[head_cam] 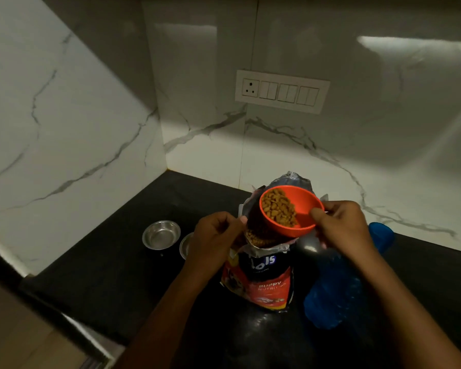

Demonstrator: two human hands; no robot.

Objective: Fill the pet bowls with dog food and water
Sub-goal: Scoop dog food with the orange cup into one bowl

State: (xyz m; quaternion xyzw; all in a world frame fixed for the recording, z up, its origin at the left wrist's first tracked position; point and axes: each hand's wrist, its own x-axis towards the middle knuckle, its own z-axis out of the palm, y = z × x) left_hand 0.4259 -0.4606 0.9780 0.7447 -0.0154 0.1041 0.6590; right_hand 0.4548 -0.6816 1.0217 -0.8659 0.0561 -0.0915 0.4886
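An open dog food bag [261, 280] stands on the black counter [123, 267], kibble showing in its mouth. My right hand [341, 225] pinches the rim of an orange bowl [304, 217] that is tilted above the bag's opening and holds kibble [278, 207]. My left hand [213, 238] grips the bag's left top edge. Left of the bag sit two steel pet bowls: one [161, 234] in full view and holding nothing, the other [185, 245] mostly hidden behind my left hand.
A blue water bottle [338, 288] lies on the counter to the right of the bag, under my right forearm. Marble walls close the corner at the back and left. A switch panel [282, 91] is on the back wall. The counter's front edge runs at lower left.
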